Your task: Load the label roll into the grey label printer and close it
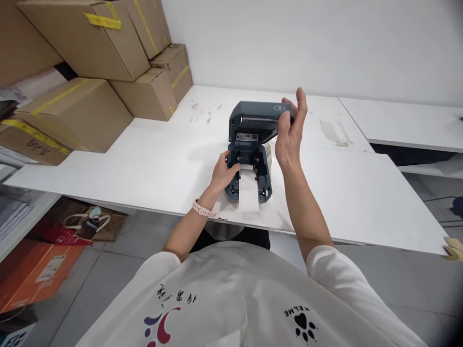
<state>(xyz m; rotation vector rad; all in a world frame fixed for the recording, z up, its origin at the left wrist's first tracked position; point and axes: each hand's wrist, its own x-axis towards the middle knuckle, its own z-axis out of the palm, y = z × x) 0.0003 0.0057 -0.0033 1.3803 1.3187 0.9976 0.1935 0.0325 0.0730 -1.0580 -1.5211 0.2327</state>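
Your right hand (292,137) is up at the right edge of the printer's lid (258,112): thumb on the near side, fingers spread and pointing up, at least one clear of the lid. Contact looks light; can't tell if it's really clamped. Palm faces left, forearm runs up and slightly inward from the sleeve.

Your left hand (222,174) is lower, at the left wall of the printer (266,178). Fingers curl by the outside, thumb reaches over into the open bay, its tip beside the paper strip (249,193). Can't tell if thumb and fingers are squeezing the wall. Forearm comes in diagonally, pink wristband (203,209) at the wrist.

Printer sits on the white table (152,154), close to your edge, lid tilted up and back. The strip runs from the bay out over the front, toward you. A sticker (247,137) shows under the lid.

Further out: taped cartons (74,113) stacked on your left, white wall (289,43) behind the table, orange box (43,274) down at lower left.
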